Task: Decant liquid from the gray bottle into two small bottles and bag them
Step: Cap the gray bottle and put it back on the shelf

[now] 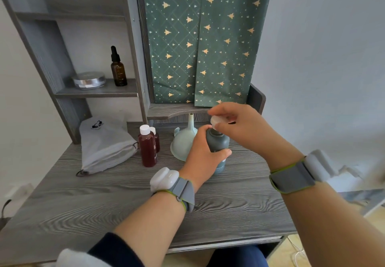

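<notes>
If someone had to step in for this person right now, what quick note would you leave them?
Left hand grips the gray bottle, which stands on the desk. Right hand pinches its cap at the neck; I cannot tell whether it is coming off or going on.
The two small bottles stand capped to the left and look dark red, so they may be filled.
The funnel sits mouth-down behind the gray bottle. The bag lies at the far left, with the small bottles outside it.
Left to do: settle the cap, check the fills, bag both small bottles.
</notes>
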`<state>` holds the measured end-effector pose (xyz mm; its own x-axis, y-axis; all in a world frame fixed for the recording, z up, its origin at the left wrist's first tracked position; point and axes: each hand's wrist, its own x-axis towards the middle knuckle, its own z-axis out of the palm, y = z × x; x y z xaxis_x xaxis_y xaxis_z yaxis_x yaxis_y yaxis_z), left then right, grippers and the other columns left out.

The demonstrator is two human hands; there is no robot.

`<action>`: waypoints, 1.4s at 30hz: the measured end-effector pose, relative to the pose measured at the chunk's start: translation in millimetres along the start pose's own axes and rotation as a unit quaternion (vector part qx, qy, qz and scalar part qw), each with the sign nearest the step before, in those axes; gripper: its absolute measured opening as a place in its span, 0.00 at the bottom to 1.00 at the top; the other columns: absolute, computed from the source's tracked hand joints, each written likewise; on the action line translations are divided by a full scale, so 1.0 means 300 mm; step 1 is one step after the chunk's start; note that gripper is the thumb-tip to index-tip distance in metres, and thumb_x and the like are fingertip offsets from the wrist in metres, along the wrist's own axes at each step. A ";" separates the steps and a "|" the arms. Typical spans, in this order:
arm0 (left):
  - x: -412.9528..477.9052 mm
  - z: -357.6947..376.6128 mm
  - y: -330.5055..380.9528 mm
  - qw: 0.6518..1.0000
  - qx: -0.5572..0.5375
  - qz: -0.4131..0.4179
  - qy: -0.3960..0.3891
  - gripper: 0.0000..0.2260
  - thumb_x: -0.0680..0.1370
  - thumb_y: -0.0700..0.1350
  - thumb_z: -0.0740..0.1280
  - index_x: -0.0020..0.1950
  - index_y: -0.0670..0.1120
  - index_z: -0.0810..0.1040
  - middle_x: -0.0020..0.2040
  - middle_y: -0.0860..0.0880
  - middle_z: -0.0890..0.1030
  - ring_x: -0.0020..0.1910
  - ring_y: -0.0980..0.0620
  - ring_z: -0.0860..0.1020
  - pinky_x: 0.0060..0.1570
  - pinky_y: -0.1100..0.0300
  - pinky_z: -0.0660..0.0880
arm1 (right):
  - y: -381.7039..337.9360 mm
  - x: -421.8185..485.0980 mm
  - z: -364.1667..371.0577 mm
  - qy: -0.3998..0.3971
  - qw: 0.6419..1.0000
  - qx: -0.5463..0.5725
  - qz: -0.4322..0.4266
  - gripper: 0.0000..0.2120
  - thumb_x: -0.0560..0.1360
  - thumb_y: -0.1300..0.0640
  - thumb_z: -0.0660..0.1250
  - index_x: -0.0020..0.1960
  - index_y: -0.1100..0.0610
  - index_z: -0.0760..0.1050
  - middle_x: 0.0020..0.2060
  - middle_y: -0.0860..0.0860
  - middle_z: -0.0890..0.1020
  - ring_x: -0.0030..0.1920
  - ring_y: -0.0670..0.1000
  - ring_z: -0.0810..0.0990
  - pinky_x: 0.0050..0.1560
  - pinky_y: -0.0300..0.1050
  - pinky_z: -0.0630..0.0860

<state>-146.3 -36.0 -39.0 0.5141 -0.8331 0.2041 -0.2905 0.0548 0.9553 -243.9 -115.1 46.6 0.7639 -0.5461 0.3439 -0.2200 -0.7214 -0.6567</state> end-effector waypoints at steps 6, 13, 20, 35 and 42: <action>0.000 -0.002 0.006 1.000 -0.005 -0.005 -0.003 0.29 0.72 0.42 0.76 0.67 0.51 0.65 0.64 0.46 0.73 0.62 0.49 0.74 0.66 0.51 0.70 | 0.001 0.005 0.001 0.004 1.000 -0.023 0.007 0.12 0.73 0.57 0.70 0.55 0.45 0.80 0.45 0.37 0.81 0.47 0.36 0.78 0.45 0.27 0.72; -0.003 -0.004 0.006 1.000 -0.009 0.002 -0.001 0.27 0.71 0.41 0.75 0.65 0.51 0.67 0.62 0.46 0.75 0.60 0.50 0.75 0.64 0.53 0.71 | -0.010 0.021 0.001 -0.009 0.997 -0.075 0.008 0.12 0.72 0.54 0.71 0.55 0.47 0.81 0.46 0.40 0.79 0.46 0.39 0.77 0.43 0.27 0.69; -0.002 -0.003 0.002 1.000 -0.004 0.018 0.000 0.27 0.72 0.42 0.75 0.66 0.53 0.66 0.63 0.49 0.75 0.61 0.52 0.74 0.65 0.54 0.70 | -0.023 0.059 0.034 0.028 0.979 -0.199 0.032 0.20 0.69 0.42 0.72 0.46 0.60 0.77 0.42 0.54 0.80 0.43 0.54 0.78 0.41 0.46 0.73; 0.003 -0.009 -0.008 1.000 -0.004 0.020 -0.003 0.28 0.71 0.42 0.76 0.65 0.51 0.66 0.62 0.48 0.75 0.60 0.52 0.75 0.61 0.60 0.71 | -0.035 0.022 -0.040 -0.108 0.988 -0.106 0.023 0.12 0.75 0.54 0.67 0.56 0.41 0.79 0.52 0.41 0.80 0.53 0.43 0.77 0.54 0.42 0.75; 0.010 -0.017 -0.012 0.999 0.018 0.028 0.007 0.26 0.69 0.44 0.77 0.61 0.56 0.70 0.55 0.56 0.79 0.53 0.62 0.77 0.53 0.68 0.72 | -0.025 0.041 0.016 -0.010 0.985 -0.172 0.030 0.15 0.72 0.44 0.69 0.49 0.54 0.75 0.44 0.51 0.79 0.44 0.52 0.77 0.43 0.45 0.74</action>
<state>-139.5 -35.8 -40.7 0.5062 -0.8220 0.2610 -0.3490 0.0814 0.9336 -229.8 -114.3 52.5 0.7540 -0.5866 0.2956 -0.4553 -0.7911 -0.4085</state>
